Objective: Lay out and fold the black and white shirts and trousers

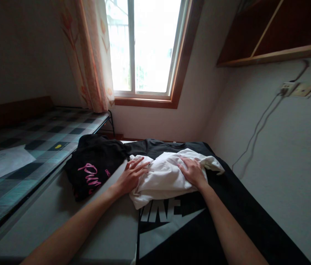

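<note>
White garment [168, 178]: left hand [134, 173], right hand [193, 172] on top, palms down, loosely spread.

1. Just left of the left hand [134, 175], on a bunched black garment [96, 147]: pink script [89, 173] reading "Pum", with any further letters lost in the folds.
2. On that garment, between the script and the left hand: small pink capitals [107, 172], "UNC", cut off by a fold.
3. Nearer the wearer than both hands, on the spread black shirt [227, 209]: large pale block letters [162, 211], partly under the white cloth [169, 175]; the last looks like E or F.
4. Below those letters, between the forearms: a pale swoosh shape [169, 228].
5. Far left of the left hand, on a paper sheet [3, 163]: faint marks, unreadable.
</note>
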`<control>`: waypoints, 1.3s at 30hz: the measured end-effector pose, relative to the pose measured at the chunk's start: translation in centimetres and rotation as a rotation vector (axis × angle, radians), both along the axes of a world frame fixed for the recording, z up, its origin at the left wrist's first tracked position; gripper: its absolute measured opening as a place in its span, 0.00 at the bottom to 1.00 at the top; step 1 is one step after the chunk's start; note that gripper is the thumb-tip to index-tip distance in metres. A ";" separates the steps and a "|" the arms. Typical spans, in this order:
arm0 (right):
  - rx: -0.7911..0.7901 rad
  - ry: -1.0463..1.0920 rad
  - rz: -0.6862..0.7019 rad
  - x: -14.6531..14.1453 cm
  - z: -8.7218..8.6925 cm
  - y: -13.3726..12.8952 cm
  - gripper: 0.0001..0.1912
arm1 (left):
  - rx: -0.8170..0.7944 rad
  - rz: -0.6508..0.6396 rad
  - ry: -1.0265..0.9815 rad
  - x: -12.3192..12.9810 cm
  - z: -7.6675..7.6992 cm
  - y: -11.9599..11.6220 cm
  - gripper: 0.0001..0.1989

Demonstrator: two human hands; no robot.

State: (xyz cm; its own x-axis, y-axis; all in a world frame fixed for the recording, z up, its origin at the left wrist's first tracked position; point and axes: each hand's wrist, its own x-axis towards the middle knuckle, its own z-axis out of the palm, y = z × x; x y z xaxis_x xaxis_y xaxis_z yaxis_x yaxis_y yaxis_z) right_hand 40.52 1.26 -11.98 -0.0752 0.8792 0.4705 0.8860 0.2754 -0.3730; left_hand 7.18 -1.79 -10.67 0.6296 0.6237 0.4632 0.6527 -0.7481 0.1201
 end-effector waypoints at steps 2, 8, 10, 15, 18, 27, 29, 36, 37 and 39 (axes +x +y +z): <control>0.011 -0.012 -0.039 0.2 -0.3 0.1 0.16 | 0.009 0.020 -0.034 0.1 0.1 -0.2 0.20; 0.122 0.078 -0.099 0.1 0.3 -0.3 0.13 | 0.066 0.235 -0.137 0.2 0.5 -0.5 0.09; 0.255 0.164 -0.136 0.0 0.9 -0.7 0.13 | 0.068 0.332 -0.153 0.1 0.6 -0.4 0.07; 0.372 0.249 -0.248 0.5 1.9 -1.3 0.14 | 0.093 0.344 -0.110 -0.2 0.1 0.0 0.12; 0.187 0.228 -0.227 1.1 1.6 -1.1 0.18 | 0.087 0.146 0.006 -0.2 0.1 0.0 0.27; -0.091 0.232 -0.185 1.7 0.9 -0.3 0.22 | 0.048 -0.031 0.216 -0.3 1.4 -0.5 0.29; -0.090 0.249 -0.182 1.7 0.9 -0.4 0.22 | 0.087 0.000 0.226 -0.3 1.1 -0.5 0.25; -0.080 0.261 -0.174 1.7 0.8 -0.5 0.20 | 0.082 -0.064 0.118 0.3 1.1 -0.7 0.08; -0.082 0.264 -0.175 1.7 0.8 -0.5 0.20 | 0.063 -0.058 0.096 0.4 1.1 -0.6 0.09; -0.084 0.269 -0.177 1.6 0.8 -0.4 0.20 | 0.023 0.005 0.067 0.6 0.9 -0.4 0.13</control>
State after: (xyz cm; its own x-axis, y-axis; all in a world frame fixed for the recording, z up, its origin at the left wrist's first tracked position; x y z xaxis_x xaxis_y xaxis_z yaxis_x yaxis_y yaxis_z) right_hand 42.16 0.82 -11.19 0.1988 0.9043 0.3779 0.7842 0.0845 -0.6147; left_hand 7.74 -2.17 -9.78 0.6567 0.6167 0.4341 0.6623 -0.7469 0.0591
